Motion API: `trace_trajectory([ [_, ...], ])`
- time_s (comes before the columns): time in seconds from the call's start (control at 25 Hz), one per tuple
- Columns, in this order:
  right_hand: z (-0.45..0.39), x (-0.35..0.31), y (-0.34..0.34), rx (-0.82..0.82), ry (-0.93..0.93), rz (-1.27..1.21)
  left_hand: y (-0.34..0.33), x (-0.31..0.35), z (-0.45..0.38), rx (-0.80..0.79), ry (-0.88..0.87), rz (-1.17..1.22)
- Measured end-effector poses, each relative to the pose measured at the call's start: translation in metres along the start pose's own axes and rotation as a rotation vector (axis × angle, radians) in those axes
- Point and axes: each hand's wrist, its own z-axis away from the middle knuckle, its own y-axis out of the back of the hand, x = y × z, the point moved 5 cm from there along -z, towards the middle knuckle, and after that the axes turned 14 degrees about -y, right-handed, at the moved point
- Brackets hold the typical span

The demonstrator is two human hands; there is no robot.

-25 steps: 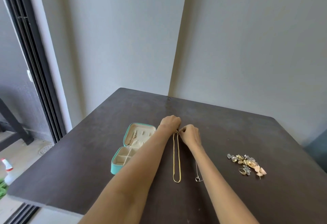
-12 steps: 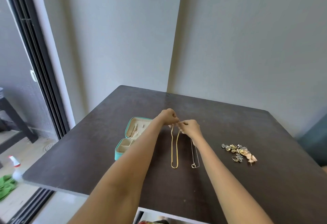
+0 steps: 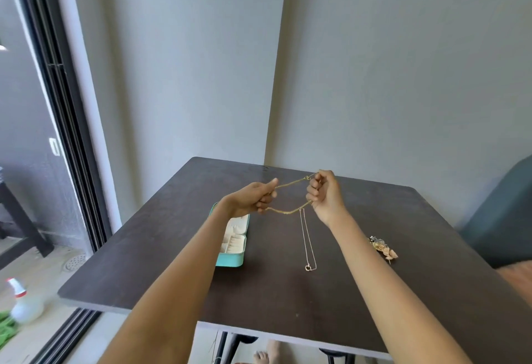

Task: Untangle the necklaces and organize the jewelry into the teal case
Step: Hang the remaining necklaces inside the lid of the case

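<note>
Hands raised above the dark table (image 3: pixel 288 291): the left hand (image 3: pixel 253 199) pinches one end of the gold chain (image 3: pixel 288 210), the right hand (image 3: pixel 324 193) grips the other, so it stretches between them in two strands. A thinner pendant necklace (image 3: pixel 307 242) hangs from the right-hand end, its pendant down at the tabletop. This looks like the untangling step; next, I'd guess, the thin chain must be slid free. The open teal case (image 3: pixel 231 245) waits at the left, a small jewelry pile (image 3: pixel 383 247) at the right. A second ago both chains lay flat; now they're lifted and pulled apart.
</note>
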Motion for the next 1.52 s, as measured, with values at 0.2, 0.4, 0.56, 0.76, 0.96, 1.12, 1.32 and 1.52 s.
trace_trajectory([
  [0.2, 0.012, 0.005, 0.019, 0.192, -0.107, 0.169, 0.013, 0.023, 0.015, 0.194, -0.114, 0.419],
  [0.4, 0.026, 0.043, 0.026, 0.185, -0.199, 0.338, 0.004, 0.043, 0.019, 0.450, -0.294, 0.740],
  [0.56, 0.038, 0.046, 0.009, 0.127, -0.083, 0.769, -0.004, 0.037, 0.023, 0.520, -0.301, 0.591],
  [0.76, 0.050, 0.024, -0.041, 0.038, 0.141, 1.406, -0.022, 0.029, 0.025, 0.444, -0.209, 0.253],
  [0.96, 0.054, 0.008, -0.064, 0.046, 0.270, 1.282, -0.031, 0.030, 0.027, 0.344, -0.100, 0.085],
  [1.12, 0.057, -0.005, -0.057, 0.100, 0.344, 1.096, -0.035, 0.027, 0.028, 0.184, -0.011, 0.040],
  [1.32, 0.051, 0.010, -0.036, 0.030, 0.119, 0.852, -0.042, 0.033, 0.022, 0.122, -0.012, 0.217],
  [1.52, 0.041, 0.033, -0.022, -0.129, -0.062, 0.545, -0.038, 0.039, 0.017, 0.158, -0.047, 0.243],
])
